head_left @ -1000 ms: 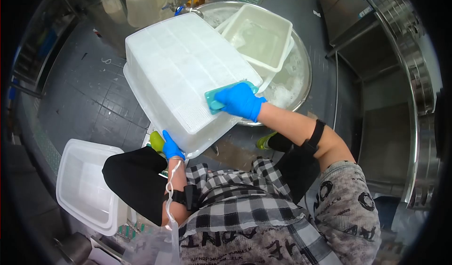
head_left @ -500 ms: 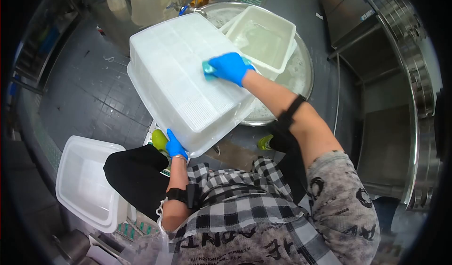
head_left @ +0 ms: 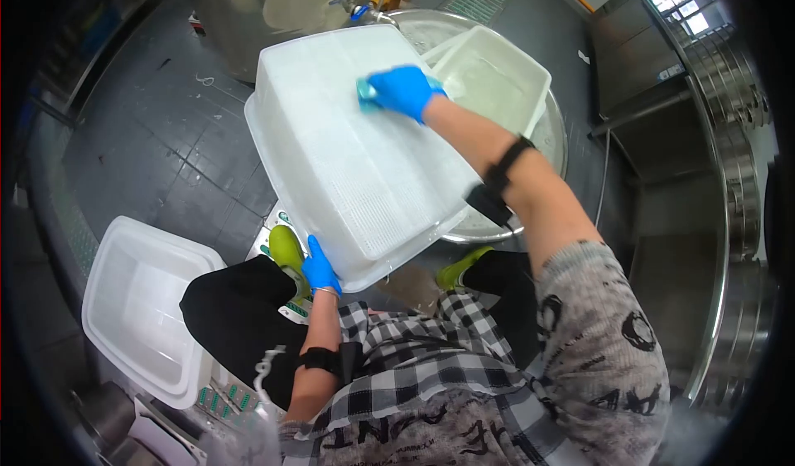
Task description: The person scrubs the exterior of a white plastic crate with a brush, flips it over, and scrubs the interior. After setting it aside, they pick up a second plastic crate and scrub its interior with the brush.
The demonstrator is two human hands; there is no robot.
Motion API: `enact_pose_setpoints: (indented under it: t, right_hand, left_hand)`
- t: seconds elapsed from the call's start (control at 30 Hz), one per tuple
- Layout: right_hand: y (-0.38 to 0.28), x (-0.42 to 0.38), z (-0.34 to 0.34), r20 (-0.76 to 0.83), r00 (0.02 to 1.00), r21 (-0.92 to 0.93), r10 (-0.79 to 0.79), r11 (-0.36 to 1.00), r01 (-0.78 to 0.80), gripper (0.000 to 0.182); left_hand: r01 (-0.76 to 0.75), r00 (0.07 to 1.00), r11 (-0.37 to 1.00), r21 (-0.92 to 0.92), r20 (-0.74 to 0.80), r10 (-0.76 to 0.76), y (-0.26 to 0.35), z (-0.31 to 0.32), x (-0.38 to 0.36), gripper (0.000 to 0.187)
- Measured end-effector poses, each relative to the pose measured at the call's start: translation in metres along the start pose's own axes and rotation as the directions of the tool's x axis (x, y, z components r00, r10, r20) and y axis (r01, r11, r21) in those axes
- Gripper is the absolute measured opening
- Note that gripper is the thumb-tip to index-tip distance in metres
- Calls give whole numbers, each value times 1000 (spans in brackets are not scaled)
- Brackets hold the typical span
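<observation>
Over dark floor (head_left: 182, 135), holding upturned tub (head_left: 364, 168) at near rim (head_left: 364, 284) in half-closed left hand (head_left: 320, 270), teal scrubber (head_left: 365, 93) in closed right hand (head_left: 402, 93); likely light, stiff, slippery, best gripped there

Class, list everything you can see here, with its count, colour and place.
Upturned tub: 1, white, over the basin's near-left side
Basin: 1, silver, beyond the lap
Tub with liquid: 1, off-white, in basin
Floor tub: 1, white, left
Scrubber: 1, teal, on upturned tub
Shelving: uncountable, silver, right
Shoes: 2, green, below
Checked garment: 1, black-white, torso
Arm straps: 2, black, forearms
Right hand: 1, blue-gloved, on scrubber
Left hand: 1, blue-gloved, at upturned tub's rim
</observation>
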State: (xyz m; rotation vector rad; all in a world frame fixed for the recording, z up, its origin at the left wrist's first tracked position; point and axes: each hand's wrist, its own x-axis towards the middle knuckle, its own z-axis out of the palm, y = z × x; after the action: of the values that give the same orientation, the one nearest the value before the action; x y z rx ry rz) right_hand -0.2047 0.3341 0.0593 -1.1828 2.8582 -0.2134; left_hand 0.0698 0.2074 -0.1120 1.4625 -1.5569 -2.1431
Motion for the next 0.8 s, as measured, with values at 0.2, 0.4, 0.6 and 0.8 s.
enact_pose_setpoints:
  t: [0.2, 0.4, 0.6, 0.8]
  right_hand:
    - [-8, 21, -20, 108, 994, -113, -3, 994, 16, 29]
    - [-8, -144, -15, 328, 941, 18, -77, 997, 75, 27]
    - [16, -36, -4, 89, 996, -18, 0, 1000, 2, 29]
    - [28, 78, -13, 26, 996, -189, 83, 979, -77, 26]
  left_hand:
    - [62, 997, 998, 6, -43, -62, 1, 0, -1, 60]
    - [98, 995, 994, -40, -18, -99, -14, -1, 4, 58]
    - [73, 997, 991, 109, -17, -72, -12, -4, 2, 57]
    - [62, 995, 995, 82, -86, -55, -4, 3, -4, 56]
